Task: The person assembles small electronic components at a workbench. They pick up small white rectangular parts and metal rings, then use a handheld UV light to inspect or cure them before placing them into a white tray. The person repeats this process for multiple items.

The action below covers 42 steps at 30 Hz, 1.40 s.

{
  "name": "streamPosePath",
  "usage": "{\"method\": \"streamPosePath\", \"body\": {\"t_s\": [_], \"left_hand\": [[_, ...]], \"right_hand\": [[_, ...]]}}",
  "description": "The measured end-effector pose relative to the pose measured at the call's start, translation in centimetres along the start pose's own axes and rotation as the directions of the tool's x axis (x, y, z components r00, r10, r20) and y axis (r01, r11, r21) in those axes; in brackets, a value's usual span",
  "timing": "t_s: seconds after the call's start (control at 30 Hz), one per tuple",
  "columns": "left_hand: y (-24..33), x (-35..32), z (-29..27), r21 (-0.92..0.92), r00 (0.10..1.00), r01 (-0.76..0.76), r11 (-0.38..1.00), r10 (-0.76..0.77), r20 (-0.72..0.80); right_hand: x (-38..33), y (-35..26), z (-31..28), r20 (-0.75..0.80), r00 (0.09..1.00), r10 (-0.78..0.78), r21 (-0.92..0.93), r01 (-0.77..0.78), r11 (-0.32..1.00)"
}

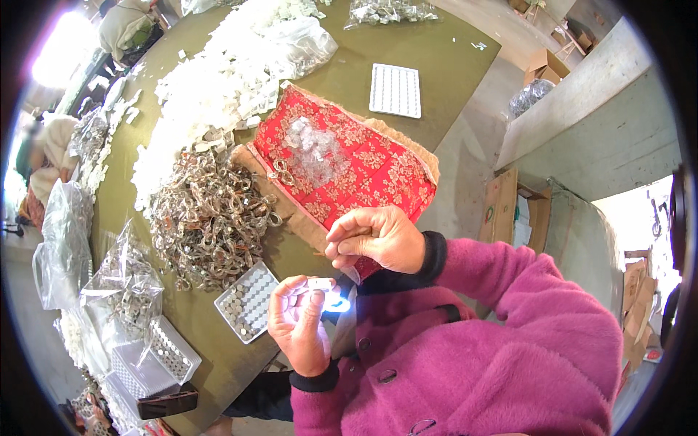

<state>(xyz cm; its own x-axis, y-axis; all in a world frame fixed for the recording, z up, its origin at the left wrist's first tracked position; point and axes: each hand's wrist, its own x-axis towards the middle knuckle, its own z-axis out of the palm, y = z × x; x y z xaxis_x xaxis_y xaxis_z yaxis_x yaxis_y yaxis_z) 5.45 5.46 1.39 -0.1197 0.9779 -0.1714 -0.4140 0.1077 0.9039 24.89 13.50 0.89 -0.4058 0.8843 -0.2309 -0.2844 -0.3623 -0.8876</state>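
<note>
One small white piece (pixel 318 284) sits in your left hand (pixel 297 328) — fingers curled around it, thumb pressed against it — and a bright light (pixel 337 303) glows right beside it. Your right hand (pixel 382 238) is above and to the right, near the piece but apart from it, at the near edge of the red cloth (pixel 385 174). Its thumb and forefinger are together; whether you have anything thin between them, I cannot tell.

On the cloth, toward its left part, lies a loose patch of clear bits (pixel 316 150). Left of the cloth, on your olive table (pixel 454 62), you have a big tangled heap (pixel 207 211) of loops, and past it a white pile (pixel 207 91) spreads toward the far side, with a clear bag (pixel 309 47) against it. Beyond the cloth lies a white tray (pixel 395 90).

Just left of your left hand is a second tray (pixel 256 294), with round discs (pixel 234 309) gathered along its left side. Farther left you have a filled bag (pixel 129 283), a box (pixel 174 352) of small round bits, and a dark phone (pixel 167 404).
</note>
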Motion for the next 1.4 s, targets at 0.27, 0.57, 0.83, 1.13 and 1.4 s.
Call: {"method": "streamPosePath", "body": {"t_s": [0.27,0.57,0.83,1.13,1.4], "left_hand": [[-0.7,0.7,0.9,-0.027,1.000,-0.014,1.000,0.015,0.013],[-0.9,1.0,2.1,-0.088,0.999,0.002,0.996,0.001,0.033],[-0.8,0.6,1.4,-0.271,0.999,-0.011,0.963,0.024,0.045],[-1.1,-0.6,0.1,-0.304,0.999,0.045,0.952,-0.036,0.032],[-1.0,-2.0,-2.3,-0.541,0.990,0.097,0.836,-0.023,0.142]], "right_hand": [[-0.4,0.4,1.2,-0.027,0.966,-0.258,-0.141,0.252,0.957],[-0.9,0.4,1.1,0.222,0.802,-0.555,-0.579,0.566,0.587],[-1.1,-0.4,1.1,0.328,0.612,-0.720,-0.612,0.718,0.332],[-2.2,-0.6,2.7,0.168,0.736,-0.656,-0.583,0.610,0.536],[-2.9,0.0,5.1,0.201,0.847,-0.492,-0.535,0.516,0.669]]}}
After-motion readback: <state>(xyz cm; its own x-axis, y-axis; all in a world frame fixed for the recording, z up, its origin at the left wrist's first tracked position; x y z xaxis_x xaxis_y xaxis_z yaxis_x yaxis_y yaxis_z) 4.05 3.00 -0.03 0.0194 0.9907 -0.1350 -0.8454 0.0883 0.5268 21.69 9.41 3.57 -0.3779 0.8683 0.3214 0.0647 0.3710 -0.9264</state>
